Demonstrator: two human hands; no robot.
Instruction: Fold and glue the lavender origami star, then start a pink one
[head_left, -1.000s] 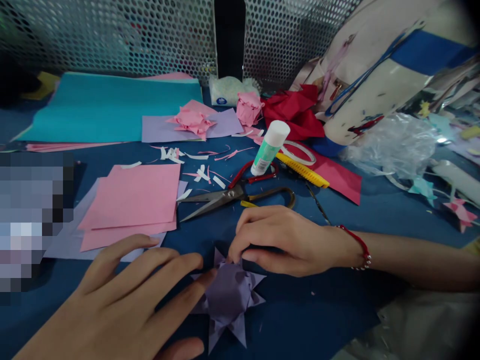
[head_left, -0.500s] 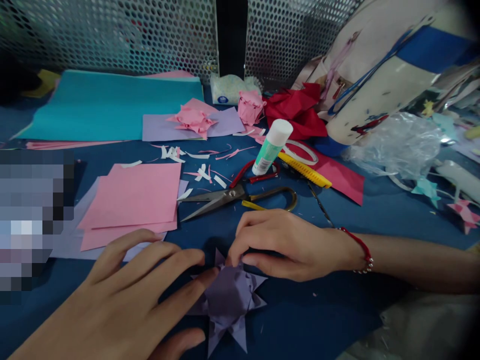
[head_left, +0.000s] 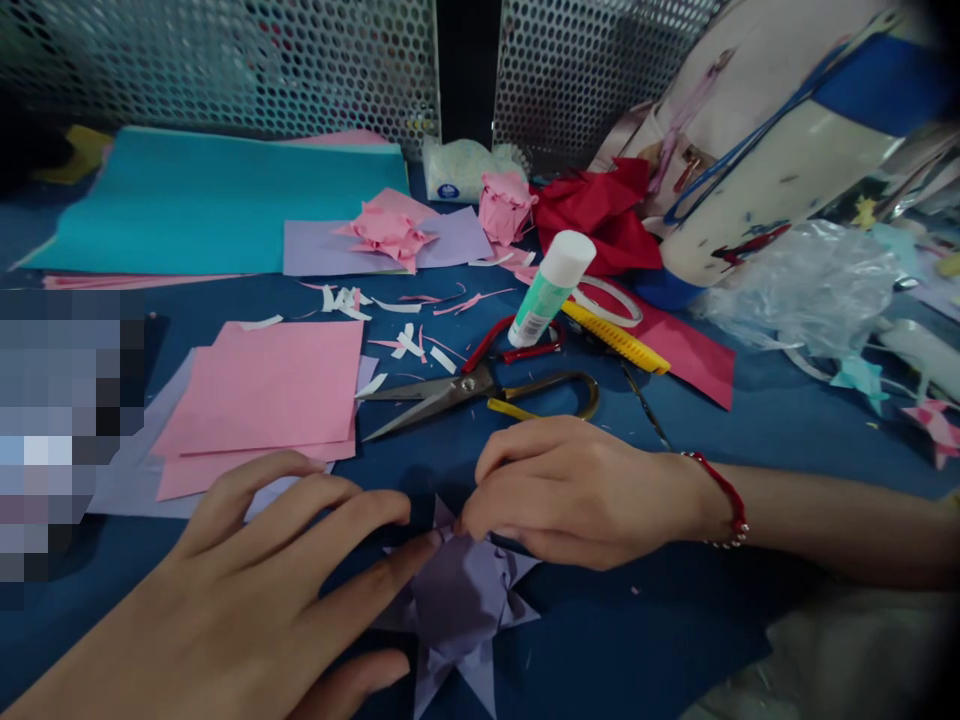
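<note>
A folded purple paper star [head_left: 459, 595] with several points lies flat on the dark blue table in front of me. My left hand [head_left: 292, 570] comes in from the lower left with its fingers spread. One of its fingertips presses the star's upper left edge, and its thumb is off to the left of the paper. My right hand [head_left: 574, 490], with a red beaded bracelet at the wrist, pinches the base of the star's top point. Its fingertips nearly meet the left fingertip there. The fold between them is partly hidden.
Beyond my hands lie open scissors [head_left: 472, 385], a standing glue stick [head_left: 550, 290] and a yellow cutter [head_left: 619, 338]. Pink paper squares [head_left: 277, 385] sit at left, with paper scraps behind. Farther back are blue sheets [head_left: 225, 205], red paper [head_left: 600, 215] and a bottle [head_left: 795, 160].
The right hand's fingers have curled in slightly, its thumb tucking closer under them at the star's top point. The left hand stays in place. The view has shifted slightly.
</note>
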